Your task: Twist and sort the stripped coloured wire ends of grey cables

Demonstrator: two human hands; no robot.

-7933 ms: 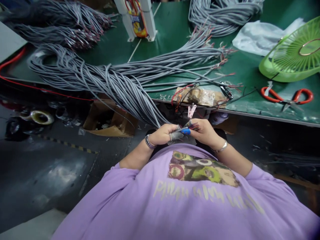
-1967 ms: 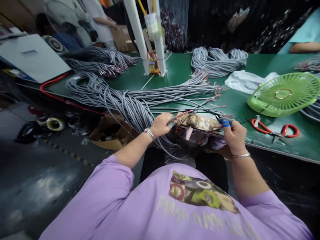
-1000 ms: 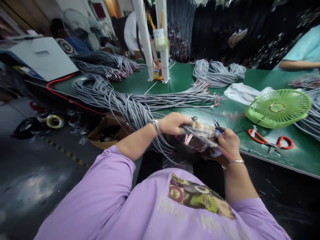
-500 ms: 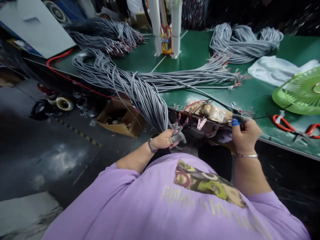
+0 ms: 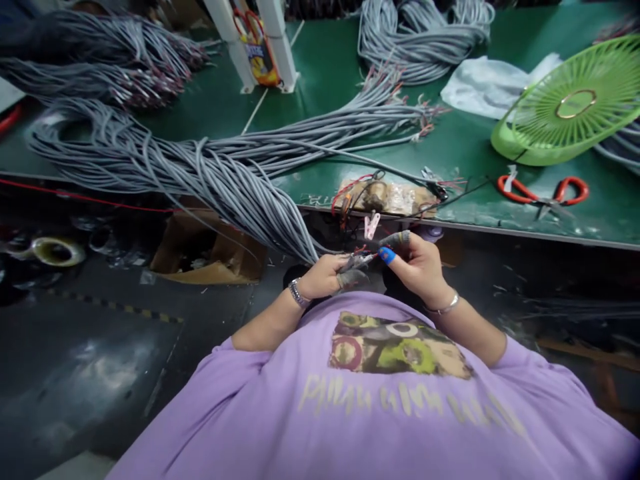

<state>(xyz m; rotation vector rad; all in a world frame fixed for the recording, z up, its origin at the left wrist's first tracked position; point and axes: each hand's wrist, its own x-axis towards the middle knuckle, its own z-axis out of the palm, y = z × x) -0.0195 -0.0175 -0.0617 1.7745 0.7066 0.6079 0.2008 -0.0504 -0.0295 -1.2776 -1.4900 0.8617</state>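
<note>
Grey sheathing covers the cable end (image 5: 356, 262), which lies between both hands just below the edge of the green surface (image 5: 320, 80). The left hand (image 5: 323, 277) has its grip closed round it. The right hand (image 5: 419, 267) pinches the thin coloured wires at its tip, its forefinger in a blue cap (image 5: 386, 255). The cable runs up into one thick bundle (image 5: 240, 180) that hangs over the edge. Just above the hands are one pink clip (image 5: 371, 225) and one taped block (image 5: 393, 198) trailing wires. Farther off are one green fan (image 5: 570, 107), one pair of red-handled scissors (image 5: 543, 193), one white bag (image 5: 490, 83), and two more cable heaps at the upper left (image 5: 100, 60) and the top (image 5: 420, 30).
</note>
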